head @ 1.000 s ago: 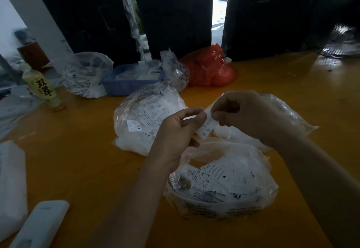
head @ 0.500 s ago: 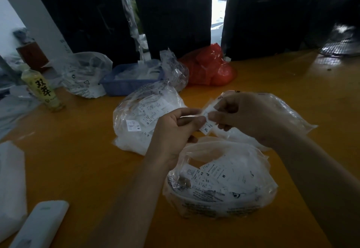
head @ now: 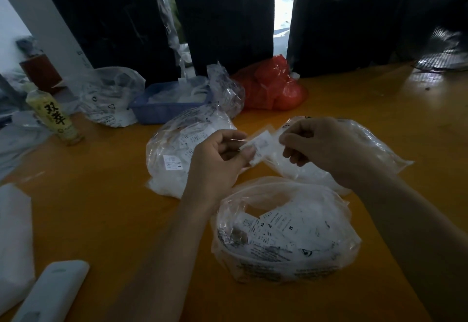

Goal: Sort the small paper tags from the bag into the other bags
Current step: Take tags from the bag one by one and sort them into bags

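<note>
both hands (head: 217, 159) (head: 319, 149) pinch tag (head: 260, 144) crosswise.

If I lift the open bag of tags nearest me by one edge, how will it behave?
The nearest bag would probably sag and fold: its thin clear film is crumpled and slumped. It looks light, holding only paper tags. The mouth gapes upward, so tilting it could spill some.

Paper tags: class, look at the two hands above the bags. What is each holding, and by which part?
Both hold small paper tags: the left hand pinches their left end, the right hand their right end.
</note>
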Available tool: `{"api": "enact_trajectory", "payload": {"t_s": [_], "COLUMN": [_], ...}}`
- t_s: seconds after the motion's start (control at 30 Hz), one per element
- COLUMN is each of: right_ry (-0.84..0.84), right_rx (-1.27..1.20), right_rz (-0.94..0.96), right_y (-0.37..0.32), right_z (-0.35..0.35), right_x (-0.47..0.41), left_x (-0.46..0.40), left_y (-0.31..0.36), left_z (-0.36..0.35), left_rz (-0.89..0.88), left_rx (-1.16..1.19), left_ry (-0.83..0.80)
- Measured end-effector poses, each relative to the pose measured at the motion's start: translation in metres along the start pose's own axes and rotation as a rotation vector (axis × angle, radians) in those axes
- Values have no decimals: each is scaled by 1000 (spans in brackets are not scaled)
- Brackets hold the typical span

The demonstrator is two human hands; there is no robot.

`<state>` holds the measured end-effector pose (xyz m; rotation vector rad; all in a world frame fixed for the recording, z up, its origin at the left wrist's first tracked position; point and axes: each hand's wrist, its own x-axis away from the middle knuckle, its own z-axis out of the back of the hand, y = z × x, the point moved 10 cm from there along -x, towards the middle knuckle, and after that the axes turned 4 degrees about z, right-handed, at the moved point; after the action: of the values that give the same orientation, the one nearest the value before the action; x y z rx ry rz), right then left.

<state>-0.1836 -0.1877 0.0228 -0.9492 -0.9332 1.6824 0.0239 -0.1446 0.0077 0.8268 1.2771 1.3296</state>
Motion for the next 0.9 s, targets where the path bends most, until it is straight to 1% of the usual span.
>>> {"api": "enact_trajectory", "payload": {"t_s": [0.03, 0.07, 0.1, 0.17, 0.23, 0.33, 0.47, 0.53, 0.6, 0.7, 0.8, 0.9], "right_ry": [35, 66, 68, -18, -112, -141, -176, -218, -241, -195, -124, -97], "right_rx": [56, 183, 366, 731, 965, 1172, 1280, 1256, 1249, 1245, 1207, 1145], "right_rz": [-2, 0, 4, -16, -83, -119, -62, -114, -130, -80, -76, -85], "right_y": [2, 5, 7, 21, 43, 67, 82, 92, 94, 81, 65, 57], "right_z": [8, 17, 25, 33, 39, 45, 35, 30, 26, 25, 30, 36], "right_x": [-2, -4, -7, -14, -17, -19, -20, -18, -18, -18, -18, -18], "left_x": [-3, -4, -5, -7, -12, -19, -21, -23, -27, -29, -27, -27], "left_y": [3, 7, 11, 16, 10, -8, -23, -28, -36, -48, -51, -53], "left_z": [11, 24, 38, 61, 73, 72, 66, 65, 62, 56, 55, 55], "left_rz": [-43, -87, -128, -178, -173, -111, -39, -15, 22, 59, 76, 110], "left_rx": [-91, -203, -326, -545, -694, -853, -1167, -1265, -1316, -1392, -1416, -1417], "left_ry": [71, 152, 237, 369, 405, 348, 331, 301, 230, 140, 116, 97]}}
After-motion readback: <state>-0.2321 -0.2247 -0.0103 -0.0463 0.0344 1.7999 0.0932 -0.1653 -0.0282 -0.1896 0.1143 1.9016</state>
